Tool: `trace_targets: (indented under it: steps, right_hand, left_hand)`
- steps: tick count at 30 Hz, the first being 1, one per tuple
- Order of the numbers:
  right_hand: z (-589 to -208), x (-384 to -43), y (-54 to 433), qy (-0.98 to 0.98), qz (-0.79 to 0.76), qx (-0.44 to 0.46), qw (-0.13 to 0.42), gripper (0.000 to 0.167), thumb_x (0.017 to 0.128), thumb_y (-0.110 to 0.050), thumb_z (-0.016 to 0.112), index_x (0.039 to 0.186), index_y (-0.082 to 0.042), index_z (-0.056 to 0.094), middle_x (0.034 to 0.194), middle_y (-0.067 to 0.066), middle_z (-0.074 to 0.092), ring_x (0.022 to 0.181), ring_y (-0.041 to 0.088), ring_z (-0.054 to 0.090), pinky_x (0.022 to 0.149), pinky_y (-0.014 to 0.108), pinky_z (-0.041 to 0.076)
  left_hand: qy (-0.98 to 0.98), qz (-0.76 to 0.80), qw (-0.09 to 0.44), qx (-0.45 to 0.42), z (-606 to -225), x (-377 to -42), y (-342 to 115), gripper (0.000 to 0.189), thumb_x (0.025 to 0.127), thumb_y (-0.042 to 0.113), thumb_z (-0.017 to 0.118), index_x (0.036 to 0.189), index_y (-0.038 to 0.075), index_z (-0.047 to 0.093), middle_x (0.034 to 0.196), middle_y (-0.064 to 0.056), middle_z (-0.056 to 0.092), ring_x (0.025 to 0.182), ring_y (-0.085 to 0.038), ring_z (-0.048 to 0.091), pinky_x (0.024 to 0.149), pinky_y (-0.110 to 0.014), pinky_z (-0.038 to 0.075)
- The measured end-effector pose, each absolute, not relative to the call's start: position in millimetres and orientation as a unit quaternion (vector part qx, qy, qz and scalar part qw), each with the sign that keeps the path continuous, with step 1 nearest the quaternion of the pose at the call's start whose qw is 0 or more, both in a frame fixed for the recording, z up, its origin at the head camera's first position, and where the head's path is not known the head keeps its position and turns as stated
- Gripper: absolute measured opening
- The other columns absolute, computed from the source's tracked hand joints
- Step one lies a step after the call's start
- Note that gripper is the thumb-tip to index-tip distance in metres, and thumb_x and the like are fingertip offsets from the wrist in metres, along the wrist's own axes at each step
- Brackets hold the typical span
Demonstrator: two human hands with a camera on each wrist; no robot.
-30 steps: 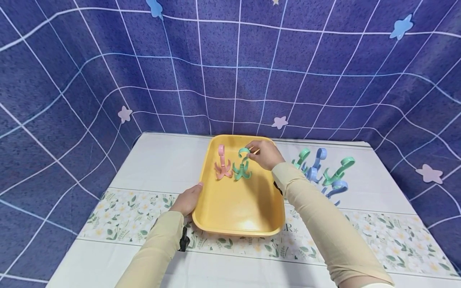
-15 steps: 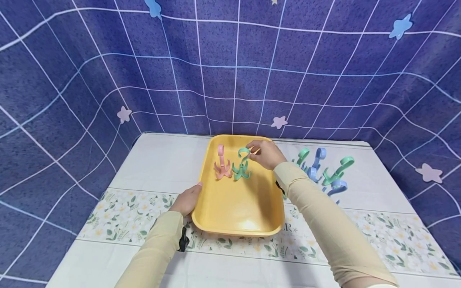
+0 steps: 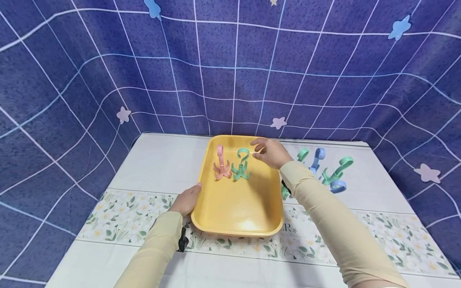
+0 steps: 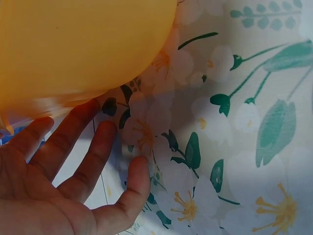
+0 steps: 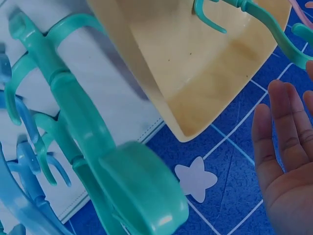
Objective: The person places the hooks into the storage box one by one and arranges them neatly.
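Right hand (image 3: 272, 154) draws off green hook (image 3: 241, 172), fingers parted, empty; hook stands beside pink hook (image 3: 222, 172) in tray (image 3: 237, 206), looks placed. Left hand (image 3: 187, 201) spread against tray.

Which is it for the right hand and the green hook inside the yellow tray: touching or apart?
Apart. In the head view, a strip of the yellow tray shows between the right hand and the green hook.

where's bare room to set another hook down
Free: near half of the yellow tray, in front of its pink hook and green hook; the tabletop left of the tray. Crowded: right of the tray, with blue hooks and green hooks.
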State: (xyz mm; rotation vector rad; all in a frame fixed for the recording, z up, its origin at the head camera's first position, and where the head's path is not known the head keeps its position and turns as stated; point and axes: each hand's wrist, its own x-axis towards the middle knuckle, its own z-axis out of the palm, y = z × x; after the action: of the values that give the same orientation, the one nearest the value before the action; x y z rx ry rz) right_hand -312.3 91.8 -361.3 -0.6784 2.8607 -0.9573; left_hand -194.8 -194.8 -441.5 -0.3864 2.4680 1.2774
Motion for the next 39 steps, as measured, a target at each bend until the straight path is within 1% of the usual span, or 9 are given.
trace_targets:
  steps: [3,6,9,13,20,23,25,34,39]
  right_hand:
    - [-359,-311,94,0.922,-0.317,-0.219,0.029,0.038,0.095,-0.009,0.073,0.132,-0.004,0.065,0.111,0.015,0.072,0.097,0.031,0.070,0.089,0.043,0.053]
    - [-357,-310,96,0.922,-0.316,-0.222,0.030,0.038,0.095,-0.008,0.073,0.131,-0.004,0.066,0.113,0.017,0.072,0.099,0.032,0.070,0.089,0.044,0.053]
    - [-354,-308,97,0.922,-0.313,-0.227,0.026,0.037,0.094,-0.008,0.073,0.130,-0.003,0.066,0.115,0.018,0.071,0.099,0.032,0.069,0.089,0.044,0.053]
    - [-352,-306,98,0.922,-0.308,-0.232,0.020,0.037,0.093,-0.008,0.073,0.130,-0.003,0.066,0.114,0.017,0.071,0.099,0.031,0.069,0.089,0.044,0.053]
    - [-346,-302,103,0.926,-0.296,-0.234,0.017,0.038,0.094,-0.010,0.073,0.131,-0.006,0.066,0.114,0.013,0.071,0.100,0.029,0.069,0.093,0.045,0.050]
    - [-343,-300,106,0.927,-0.294,-0.234,0.015,0.037,0.095,-0.010,0.073,0.131,-0.006,0.066,0.115,0.014,0.071,0.100,0.030,0.069,0.093,0.045,0.051]
    - [-341,-298,108,0.926,-0.295,-0.233,0.016,0.037,0.095,-0.010,0.073,0.130,-0.006,0.067,0.115,0.015,0.071,0.100,0.031,0.069,0.090,0.045,0.052]
    - [-330,-288,112,0.933,-0.277,-0.228,0.019,0.037,0.096,-0.013,0.072,0.132,-0.007,0.066,0.118,0.016,0.070,0.101,0.029,0.069,0.088,0.044,0.053]
    - [-324,-283,117,0.939,-0.259,-0.224,0.013,0.037,0.096,-0.013,0.072,0.132,-0.007,0.066,0.119,0.015,0.070,0.102,0.030,0.069,0.086,0.045,0.053]
  left_hand:
    - [0.863,0.456,0.169,-0.138,-440,-194,-194,0.068,0.109,0.055,0.026,0.146,0.003,0.050,0.103,-0.016,0.064,0.087,-0.025,0.066,0.079,-0.040,0.055]
    - [0.859,0.462,0.171,-0.141,-439,-193,-194,0.068,0.109,0.054,0.026,0.145,0.003,0.051,0.103,-0.017,0.064,0.087,-0.025,0.066,0.078,-0.039,0.055]
    - [0.862,0.457,0.170,-0.139,-439,-194,-194,0.068,0.109,0.054,0.025,0.146,0.003,0.050,0.104,-0.017,0.064,0.089,-0.025,0.065,0.082,-0.041,0.054]
    - [0.868,0.447,0.170,-0.134,-440,-194,-195,0.068,0.109,0.054,0.025,0.147,0.003,0.049,0.105,-0.017,0.064,0.090,-0.025,0.065,0.086,-0.043,0.052]
    - [0.862,0.456,0.172,-0.137,-442,-195,-196,0.069,0.109,0.055,0.026,0.148,0.003,0.048,0.109,-0.018,0.064,0.092,-0.026,0.065,0.085,-0.042,0.054]
    - [0.864,0.452,0.174,-0.139,-442,-196,-197,0.069,0.109,0.055,0.025,0.149,0.004,0.048,0.109,-0.017,0.064,0.093,-0.026,0.065,0.087,-0.042,0.053]
    - [0.863,0.452,0.176,-0.139,-442,-197,-197,0.069,0.109,0.055,0.025,0.150,0.004,0.047,0.110,-0.017,0.063,0.094,-0.026,0.065,0.089,-0.043,0.052]
    - [0.871,0.440,0.176,-0.128,-441,-197,-196,0.070,0.109,0.054,0.025,0.153,0.002,0.043,0.113,-0.019,0.063,0.100,-0.029,0.063,0.097,-0.049,0.047]
    - [0.875,0.432,0.177,-0.130,-441,-196,-196,0.070,0.109,0.054,0.023,0.152,0.003,0.044,0.110,-0.018,0.064,0.099,-0.030,0.063,0.098,-0.050,0.045]
